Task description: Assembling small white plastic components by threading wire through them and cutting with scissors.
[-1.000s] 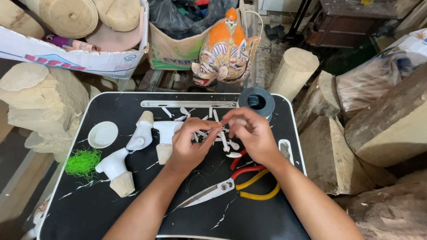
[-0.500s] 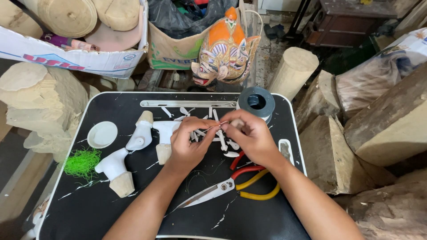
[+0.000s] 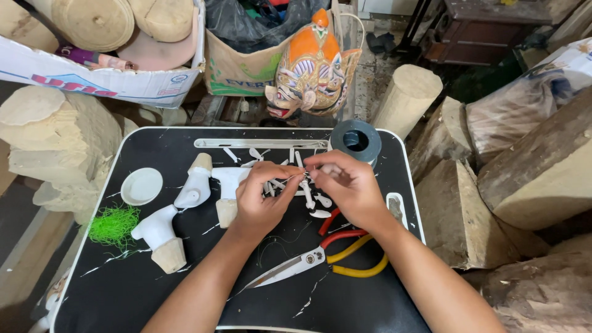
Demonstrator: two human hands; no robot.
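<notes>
My left hand [image 3: 262,197] and my right hand [image 3: 348,188] meet over the middle of a black tray table [image 3: 123,290]. Their fingertips pinch a small white piece [image 3: 304,179] between them, above a scatter of several small white carved pieces [image 3: 311,200]. White painted wooden parts [image 3: 197,185] lie just left of my left hand, with another [image 3: 157,237] nearer me. Scissors with yellow handles [image 3: 308,262] and red-handled pliers [image 3: 336,231] rest under my right wrist.
A grey tape roll [image 3: 356,140] stands at the tray's far right corner. A white lid [image 3: 141,185] and a green fibre tuft [image 3: 113,225] lie at left. A painted orange mask [image 3: 311,68], cardboard boxes [image 3: 105,80] and wood blocks [image 3: 530,166] surround the tray.
Both hands stay over the same spot. The fingertips have shifted slightly as they work the small white piece; nothing else has moved.
</notes>
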